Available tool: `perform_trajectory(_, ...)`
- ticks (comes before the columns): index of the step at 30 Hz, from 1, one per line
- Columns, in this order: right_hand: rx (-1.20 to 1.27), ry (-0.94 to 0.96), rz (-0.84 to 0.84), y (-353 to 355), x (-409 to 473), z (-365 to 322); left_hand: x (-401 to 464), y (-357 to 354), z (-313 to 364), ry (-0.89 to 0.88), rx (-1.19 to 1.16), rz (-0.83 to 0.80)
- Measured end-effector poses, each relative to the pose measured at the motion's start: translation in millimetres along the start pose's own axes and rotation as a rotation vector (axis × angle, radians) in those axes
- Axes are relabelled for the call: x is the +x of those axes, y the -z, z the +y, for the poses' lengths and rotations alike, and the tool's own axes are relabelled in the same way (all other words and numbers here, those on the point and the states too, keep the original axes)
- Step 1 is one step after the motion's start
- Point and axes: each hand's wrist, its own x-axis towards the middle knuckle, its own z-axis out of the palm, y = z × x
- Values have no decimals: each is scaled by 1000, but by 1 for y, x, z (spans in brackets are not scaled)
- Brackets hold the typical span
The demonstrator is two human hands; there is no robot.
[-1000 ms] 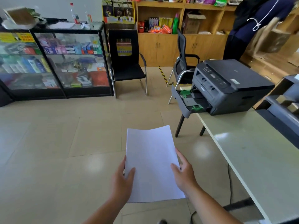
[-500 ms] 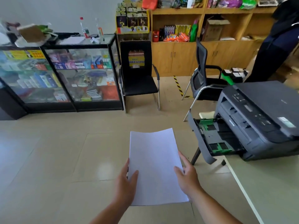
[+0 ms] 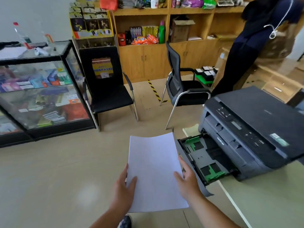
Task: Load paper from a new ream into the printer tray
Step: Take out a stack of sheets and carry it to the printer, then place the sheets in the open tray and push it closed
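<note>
A white paper stack (image 3: 153, 170) is held flat in front of me over the floor. My left hand (image 3: 124, 189) grips its left edge and my right hand (image 3: 189, 179) grips its right edge. A dark grey printer (image 3: 256, 129) sits on the pale table (image 3: 269, 199) to the right. Its paper tray (image 3: 202, 159) is pulled out toward the left, with green guides and no paper visible inside. The stack's right edge lies just left of the tray's front.
A black chair (image 3: 107, 86) and a mesh office chair (image 3: 182, 89) stand behind the paper. A glass display case (image 3: 37, 89) is at the left, wooden shelving (image 3: 164, 38) at the back. A person in dark clothing (image 3: 256, 43) stands at the upper right.
I have moved closer to the printer. The printer and its tray now sit lower and nearer, and the paper stack has come right up beside the tray's front. Both hands keep their hold.
</note>
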Motion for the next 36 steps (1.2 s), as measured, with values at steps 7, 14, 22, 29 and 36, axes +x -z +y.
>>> perform_trajectory(7,106,-80,355,10,41,-2,112,-35,31,-109,84,-322)
perform_trajectory(14,248,-184,716,17,39,9,175,-89,57,-314,304,-630)
perform_trajectory(22,305,-244,983,30,28,26,197,-148,67,-348,382,-889)
perform_trajectory(29,344,-339,966,39,50,58,223,-184,62,-326,453,-958)
perform_trajectory(36,418,-458,980,54,60,57,231,-208,70,-294,487,-1033)
